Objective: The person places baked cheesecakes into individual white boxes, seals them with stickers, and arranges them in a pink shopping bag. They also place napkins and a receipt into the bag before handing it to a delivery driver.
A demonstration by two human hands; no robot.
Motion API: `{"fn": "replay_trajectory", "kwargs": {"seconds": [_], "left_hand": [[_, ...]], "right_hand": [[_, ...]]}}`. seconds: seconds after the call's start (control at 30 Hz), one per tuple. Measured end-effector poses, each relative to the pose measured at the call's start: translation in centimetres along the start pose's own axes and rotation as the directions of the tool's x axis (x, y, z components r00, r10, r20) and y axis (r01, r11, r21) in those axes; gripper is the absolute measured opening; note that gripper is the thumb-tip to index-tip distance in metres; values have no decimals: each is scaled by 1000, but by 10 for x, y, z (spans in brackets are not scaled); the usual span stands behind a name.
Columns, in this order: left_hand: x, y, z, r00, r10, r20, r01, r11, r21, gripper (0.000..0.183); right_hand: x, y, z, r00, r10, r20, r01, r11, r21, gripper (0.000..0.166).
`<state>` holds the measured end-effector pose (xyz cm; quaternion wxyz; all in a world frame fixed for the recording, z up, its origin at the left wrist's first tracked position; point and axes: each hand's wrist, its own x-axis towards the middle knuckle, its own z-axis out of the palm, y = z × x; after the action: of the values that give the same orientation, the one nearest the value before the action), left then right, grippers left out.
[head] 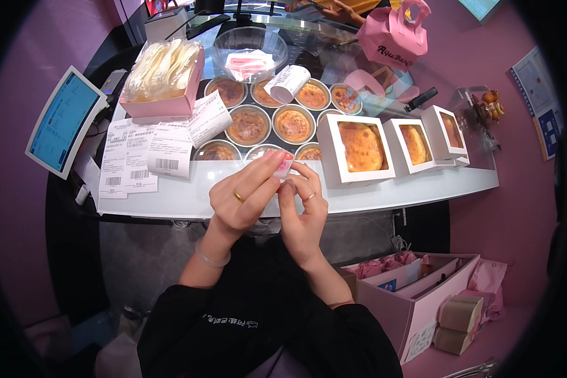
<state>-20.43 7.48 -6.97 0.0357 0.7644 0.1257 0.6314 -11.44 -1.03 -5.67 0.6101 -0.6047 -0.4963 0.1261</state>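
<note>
Over the counter's front edge, my left hand [245, 193] and my right hand [306, 212] meet at the fingertips. Between them they pinch a small white piece with red and pink print [284, 166], perhaps a sticker or a little packet; fingers partly cover it. Just beyond lie round baked cakes in metal tins, among them a browned cake [293, 125] under the glass. To the right of my hands stands a white windowed box [358, 151] with a golden cake visible inside. My left hand wears a ring, as does my right.
Printed slips [127, 156] lie at left by a pink box of wrapped cutlery [160, 108] and a screen [64, 123]. A clear plastic bowl [250, 38], a paper roll [290, 85] and a pink bag [394, 38] sit farther back. Another person's hand [342, 12] shows beyond. Below right is a pink bin [387, 312].
</note>
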Motion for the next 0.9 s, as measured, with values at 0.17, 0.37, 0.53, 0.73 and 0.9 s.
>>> {"fn": "replay_trajectory", "kwargs": {"seconds": [0.17, 0.37, 0.53, 0.73, 0.9], "left_hand": [[-3, -1, -2, 966, -232, 111, 251, 945, -209, 18], [3, -2, -24, 837, -529, 139, 547, 807, -223, 7], [15, 6, -42, 698, -638, 324, 706, 539, -460, 32], [26, 24, -29, 674, -514, 531, 739, 443, -508, 44], [35, 40, 1, 674, -386, 630, 734, 447, -511, 42]], "right_hand": [[14, 4, 0, 985, -174, 12, 172, 962, -212, 11], [47, 37, 28, 917, -343, 202, 385, 633, -672, 23], [47, 14, 24, 930, -294, 220, 367, 749, -552, 38], [26, 8, -22, 986, -116, 117, 79, 956, 284, 16], [14, 13, -52, 996, -33, -81, 57, 948, 313, 11]]}}
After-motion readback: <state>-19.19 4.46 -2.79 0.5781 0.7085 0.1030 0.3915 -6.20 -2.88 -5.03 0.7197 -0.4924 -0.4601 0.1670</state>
